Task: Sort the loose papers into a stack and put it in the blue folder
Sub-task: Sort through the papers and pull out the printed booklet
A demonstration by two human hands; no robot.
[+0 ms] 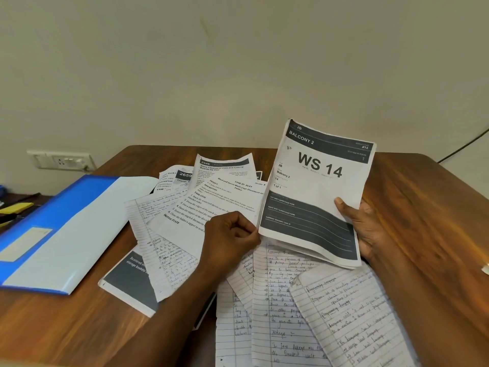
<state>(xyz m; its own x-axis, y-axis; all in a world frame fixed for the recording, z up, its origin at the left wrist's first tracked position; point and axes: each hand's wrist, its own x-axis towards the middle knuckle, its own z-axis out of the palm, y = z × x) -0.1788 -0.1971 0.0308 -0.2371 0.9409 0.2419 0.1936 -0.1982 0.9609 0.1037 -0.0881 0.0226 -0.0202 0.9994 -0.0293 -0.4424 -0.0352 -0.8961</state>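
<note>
My right hand [362,229] holds a thin stack of printed sheets [317,189] upright above the table, its top sheet reading "WS 14", thumb on the front and fingers behind. My left hand [230,234] has curled fingers and pinches the stack's lower left edge. Loose papers lie scattered underneath: printed task sheets [219,192] at the back, handwritten lined pages [285,308] at the front. The blue folder [63,229] lies on the table at the left with a pale inner side facing up.
The wooden table [428,207] stands against a beige wall. A wall socket [63,160] sits at the left. Yellow and dark items [13,210] lie on a lower surface beyond the folder. A dark cable [465,147] runs down at the far right.
</note>
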